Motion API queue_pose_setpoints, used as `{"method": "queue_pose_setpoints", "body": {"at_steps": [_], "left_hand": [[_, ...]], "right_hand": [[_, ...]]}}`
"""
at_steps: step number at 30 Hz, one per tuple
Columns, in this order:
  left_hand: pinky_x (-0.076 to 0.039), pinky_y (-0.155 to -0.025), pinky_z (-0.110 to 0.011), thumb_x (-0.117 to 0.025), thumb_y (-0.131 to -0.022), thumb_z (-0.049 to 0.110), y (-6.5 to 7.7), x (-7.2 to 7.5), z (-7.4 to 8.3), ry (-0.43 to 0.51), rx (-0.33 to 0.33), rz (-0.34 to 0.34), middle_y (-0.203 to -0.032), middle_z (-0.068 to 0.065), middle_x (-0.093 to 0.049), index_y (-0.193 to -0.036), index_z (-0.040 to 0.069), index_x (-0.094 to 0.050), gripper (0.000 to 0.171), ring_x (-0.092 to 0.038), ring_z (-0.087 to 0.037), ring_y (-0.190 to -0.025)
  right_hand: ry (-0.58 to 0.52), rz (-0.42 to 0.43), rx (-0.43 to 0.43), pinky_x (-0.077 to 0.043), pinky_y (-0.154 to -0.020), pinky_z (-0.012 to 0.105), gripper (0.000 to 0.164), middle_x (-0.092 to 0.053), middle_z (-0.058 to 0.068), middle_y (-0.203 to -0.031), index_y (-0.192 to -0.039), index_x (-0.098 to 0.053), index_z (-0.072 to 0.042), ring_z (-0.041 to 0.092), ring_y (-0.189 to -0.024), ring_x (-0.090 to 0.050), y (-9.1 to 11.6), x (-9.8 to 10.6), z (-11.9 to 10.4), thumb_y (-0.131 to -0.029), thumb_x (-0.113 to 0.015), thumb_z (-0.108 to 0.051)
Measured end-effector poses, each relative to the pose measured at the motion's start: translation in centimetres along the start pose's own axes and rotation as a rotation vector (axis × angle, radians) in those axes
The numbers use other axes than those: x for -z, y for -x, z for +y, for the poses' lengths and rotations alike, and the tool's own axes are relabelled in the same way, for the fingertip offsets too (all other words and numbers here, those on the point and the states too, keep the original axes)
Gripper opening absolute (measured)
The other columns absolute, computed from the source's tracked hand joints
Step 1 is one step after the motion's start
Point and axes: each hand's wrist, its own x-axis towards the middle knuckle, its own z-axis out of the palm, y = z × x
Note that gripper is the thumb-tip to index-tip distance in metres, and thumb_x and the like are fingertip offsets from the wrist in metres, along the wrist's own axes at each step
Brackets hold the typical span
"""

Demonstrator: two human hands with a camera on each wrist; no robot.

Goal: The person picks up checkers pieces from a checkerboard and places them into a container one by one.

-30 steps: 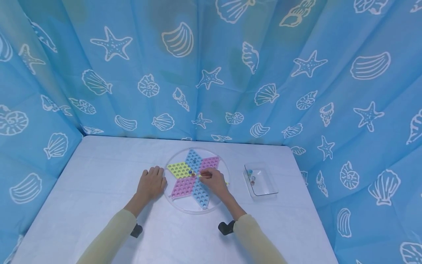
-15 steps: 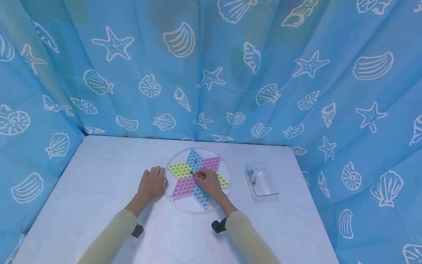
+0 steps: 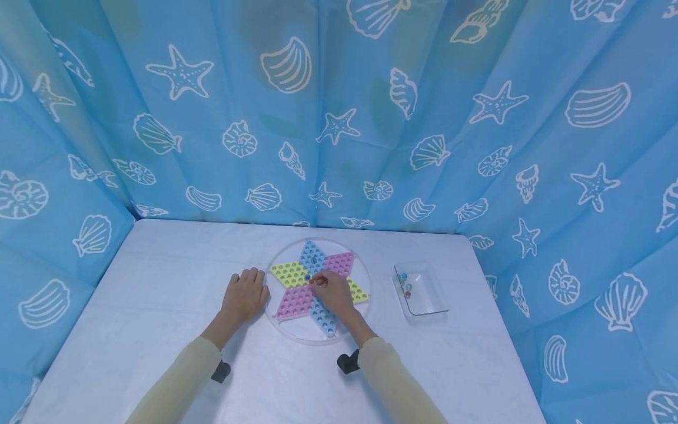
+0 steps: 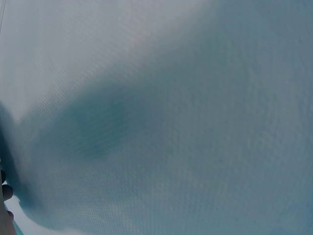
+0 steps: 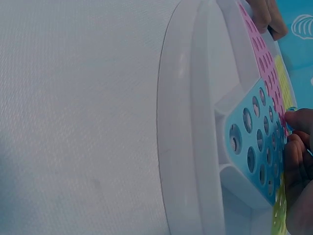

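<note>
A round Chinese checkers board (image 3: 288,334) with a six-pointed star in blue, pink and yellow lies on the table. My left hand (image 3: 244,294) rests palm down at its left rim, fingers relaxed. Over the middle of the star, my right hand (image 3: 335,292) pinches with thumb and fingers at a small reddish-brown marble (image 3: 311,281), mostly covered by the fingertips. Just beyond them a dark blue marble (image 3: 307,277) sits in the board. From the right wrist view, the curled right fingers (image 5: 297,147) are seen close over the holes.
To the right of the board stands a clear box (image 3: 426,313) with several marbles (image 3: 408,287) along its left side. Another marble (image 3: 313,260) sits in the far blue point. A blue seashell curtain (image 3: 339,171) hangs along the table's back edge.
My right hand has moved a little left across the star's middle, its fingertips reaching the reddish-brown marble. The left hand has stayed at the rim.
</note>
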Motion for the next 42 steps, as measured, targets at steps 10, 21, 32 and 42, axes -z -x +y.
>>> {"method": "queue_pose_setpoints", "body": {"at_steps": [10, 21, 32, 42], "left_hand": [[-0.043, -0.082, -0.046, -0.045, -0.1, 0.033, -0.1, 0.0, 0.0, -0.009, 0.009, -0.011, -0.106, -0.016, -0.053, -0.124, -0.002, -0.053, 0.043, -0.049, -0.028, -0.093], [-0.04, -0.077, -0.044, -0.045, -0.1, 0.029, -0.1, -0.3, 0.0, 0.005, 0.001, 0.032, -0.095, -0.011, -0.047, -0.112, 0.0, -0.054, 0.033, -0.045, -0.026, -0.086], [-0.041, -0.077, -0.044, -0.045, -0.099, 0.03, -0.1, -0.4, -0.3, 0.003, -0.007, 0.043, -0.094, -0.012, -0.048, -0.113, 0.0, -0.055, 0.034, -0.046, -0.026, -0.085], [-0.041, -0.077, -0.044, -0.046, -0.099, 0.03, -0.1, -0.4, -0.1, 0.008, -0.005, 0.042, -0.095, -0.012, -0.048, -0.113, 0.0, -0.054, 0.035, -0.045, -0.026, -0.086]], "right_hand": [[-0.052, -0.029, 0.047, -0.051, -0.076, 0.026, 0.015, -0.067, -0.004, -0.089, -0.103, -0.072, -0.009, 0.01, -0.082, -0.062, 0.2, 0.3, 0.8, -0.09, -0.074, -0.017], [-0.132, -0.078, -0.045, -0.052, -0.079, 0.029, 0.015, -0.07, -0.003, -0.091, -0.104, -0.073, -0.009, 0.011, -0.084, -0.065, 1.3, 3.0, 0.4, -0.091, -0.072, -0.016], [-0.11, -0.03, -0.087, -0.053, -0.084, 0.033, 0.019, -0.07, 0.0, -0.096, -0.109, -0.071, -0.009, 0.016, -0.092, -0.066, 1.7, 6.8, 1.0, -0.092, -0.072, -0.017], [-0.072, 0.052, -0.153, -0.053, -0.087, 0.035, 0.021, -0.07, 0.001, -0.1, -0.111, -0.071, -0.011, 0.018, -0.099, -0.066, 2.4, 10.1, 2.4, -0.092, -0.072, -0.021]]}}
